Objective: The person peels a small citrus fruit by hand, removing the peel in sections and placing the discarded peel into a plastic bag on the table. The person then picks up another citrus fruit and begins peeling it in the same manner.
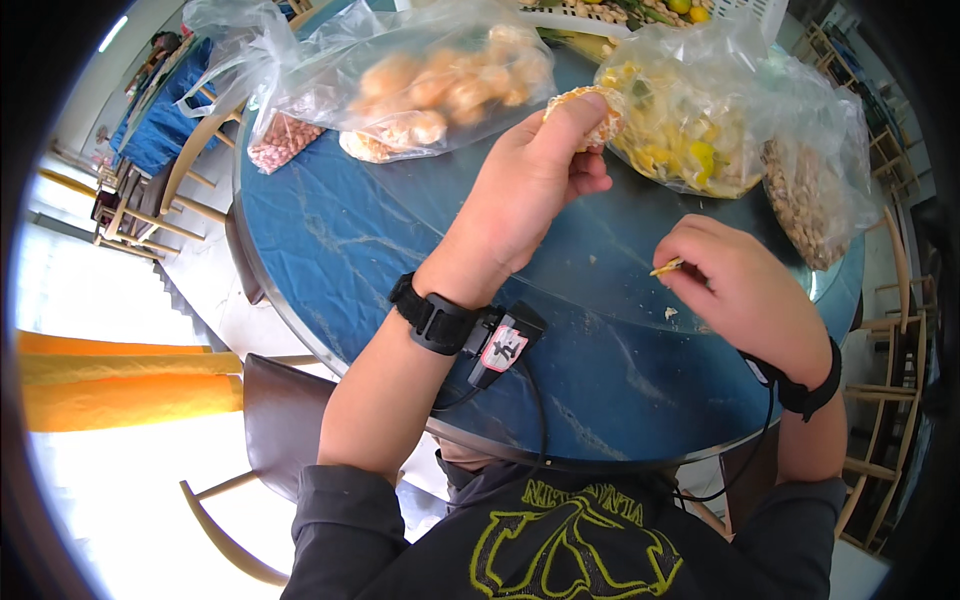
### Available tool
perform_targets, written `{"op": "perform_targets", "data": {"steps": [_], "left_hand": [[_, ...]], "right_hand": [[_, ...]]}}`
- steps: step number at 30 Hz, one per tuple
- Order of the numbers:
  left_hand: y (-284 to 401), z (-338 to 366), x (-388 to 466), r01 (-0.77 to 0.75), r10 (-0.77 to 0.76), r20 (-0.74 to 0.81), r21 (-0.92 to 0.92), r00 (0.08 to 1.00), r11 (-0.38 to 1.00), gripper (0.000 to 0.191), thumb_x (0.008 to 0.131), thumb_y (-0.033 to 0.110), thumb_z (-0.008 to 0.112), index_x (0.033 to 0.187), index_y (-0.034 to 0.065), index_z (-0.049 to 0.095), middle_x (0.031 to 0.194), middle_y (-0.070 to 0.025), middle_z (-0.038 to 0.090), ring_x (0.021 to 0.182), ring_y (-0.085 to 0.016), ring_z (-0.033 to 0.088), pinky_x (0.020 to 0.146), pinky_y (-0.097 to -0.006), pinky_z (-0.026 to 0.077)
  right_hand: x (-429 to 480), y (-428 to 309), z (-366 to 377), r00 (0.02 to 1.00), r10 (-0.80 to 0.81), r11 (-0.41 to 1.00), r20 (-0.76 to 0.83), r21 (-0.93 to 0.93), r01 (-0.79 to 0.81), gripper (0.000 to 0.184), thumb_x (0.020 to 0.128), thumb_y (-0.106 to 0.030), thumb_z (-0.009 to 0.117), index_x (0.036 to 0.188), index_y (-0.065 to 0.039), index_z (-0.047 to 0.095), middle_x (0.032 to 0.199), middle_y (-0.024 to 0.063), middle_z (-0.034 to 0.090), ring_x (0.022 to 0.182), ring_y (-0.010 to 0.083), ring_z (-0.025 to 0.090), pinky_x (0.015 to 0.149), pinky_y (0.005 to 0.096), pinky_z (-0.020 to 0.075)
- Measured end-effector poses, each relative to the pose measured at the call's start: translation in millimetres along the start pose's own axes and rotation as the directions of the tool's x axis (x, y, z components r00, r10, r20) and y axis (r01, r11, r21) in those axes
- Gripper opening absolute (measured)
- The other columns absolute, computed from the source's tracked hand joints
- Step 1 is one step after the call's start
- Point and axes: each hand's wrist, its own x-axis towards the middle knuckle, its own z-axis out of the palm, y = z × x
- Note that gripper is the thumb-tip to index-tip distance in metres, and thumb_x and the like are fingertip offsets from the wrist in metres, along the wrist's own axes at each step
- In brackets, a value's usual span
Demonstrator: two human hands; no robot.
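My left hand (536, 165) holds up a peeled mandarin orange (611, 120), its surface netted with white pith. The thumb presses across its near side, and the fingers behind are partly hidden. Lower and to the right, my right hand (731, 277) pinches a small piece of yellow peel (666, 267) between thumb and fingertips. Beyond the left hand lies a clear plastic bag of peeled mandarins (442, 82). Behind the right hand, another clear bag (682, 135) contains yellow and greenish peel.
A blue marbled cover lies on the round table (592, 390). A bag of pinkish peanut kernels (281, 142) is at the left, a bag of unshelled peanuts (802, 202) at the right. A white basket (750, 19) stands at the back. Beside the table is a chair (289, 420).
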Motion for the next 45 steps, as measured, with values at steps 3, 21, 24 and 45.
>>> {"op": "perform_targets", "data": {"steps": [3,21,24,45], "left_hand": [[0,1,-1,-0.006,0.005,-0.02,-0.014,1.0,1.0,0.037,0.1,0.042,0.067,0.106,0.0056,0.064,0.093,-0.0007,0.062,0.081,-0.009,0.06,0.081,-0.0287,0.057],[-1,-2,-3,0.042,-0.041,-0.056,0.015,0.998,0.999,0.036,0.105,0.04,0.059,0.112,0.0046,0.061,0.096,-0.0016,0.059,0.083,-0.011,0.058,0.08,-0.0292,0.053],[-4,0,0,0.055,-0.055,-0.042,-0.001,0.998,0.998,0.036,0.106,0.04,0.058,0.112,0.0044,0.061,0.096,-0.0022,0.058,0.082,-0.011,0.057,0.079,-0.0293,0.053],[-2,-5,-6,0.032,-0.041,0.145,0.061,0.989,0.998,0.045,0.105,0.04,0.063,0.136,0.0081,0.057,0.099,0.0027,0.061,0.083,-0.007,0.057,0.076,-0.0237,0.05]], "right_hand": [[-6,11,-14,1.0,0.027,1.0,0.004,-0.004,-0.027,0.007,0.093,-0.003,0.067,0.099,-0.001,0.064,0.092,0.0111,0.063,0.078,0.026,0.064,0.069,0.0347,0.0501],[-39,-5,18,0.996,-0.035,0.992,0.077,-0.121,0.045,0.006,0.089,-0.005,0.067,0.093,-0.003,0.063,0.093,0.0126,0.06,0.092,0.0338,0.06,0.079,0.0424,0.0503],[-39,-1,4,0.998,-0.05,0.99,0.043,-0.133,0.055,0.005,0.088,-0.004,0.067,0.092,-0.003,0.063,0.092,0.0122,0.06,0.091,0.033,0.061,0.079,0.0415,0.0507],[75,91,-126,0.923,-0.028,0.862,-0.384,-0.477,-0.173,0.016,0.088,0.0,0.058,0.102,0.0,0.065,0.095,0.0192,0.068,0.091,0.0389,0.065,0.079,0.0454,0.0515]]}}
